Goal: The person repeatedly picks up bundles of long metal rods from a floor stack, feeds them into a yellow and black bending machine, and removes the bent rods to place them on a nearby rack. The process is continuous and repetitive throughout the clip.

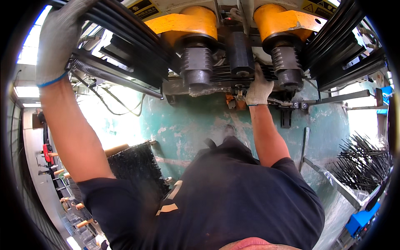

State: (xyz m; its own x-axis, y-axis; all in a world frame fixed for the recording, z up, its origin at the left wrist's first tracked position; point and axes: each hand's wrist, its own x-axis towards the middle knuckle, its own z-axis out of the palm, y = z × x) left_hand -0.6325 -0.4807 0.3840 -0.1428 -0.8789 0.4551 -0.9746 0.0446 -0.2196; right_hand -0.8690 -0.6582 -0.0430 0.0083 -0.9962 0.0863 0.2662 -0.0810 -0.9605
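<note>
My left hand [62, 37], in a pale knitted glove with a blue cuff, is raised at the upper left beside long black bars [129, 31] on the machine. Its fingers run behind the bars and out at the top edge, so their grip is hidden. My right hand [259, 89], gloved alike, is at the middle of the machine, just below a black block [241, 54]. Its fingers close around thin black rods [223, 74] lying crosswise there. Two ribbed metal cylinders [197, 62] under yellow arms [183, 23] flank the block, one on each side.
A coil spring [100, 70] and a metal bar stretch below my left hand. Bundled black rods [135, 168] lie on a rack at the left; more rods [360, 162] stand at the right beside a metal frame [333, 179]. The green floor [183, 125] is worn.
</note>
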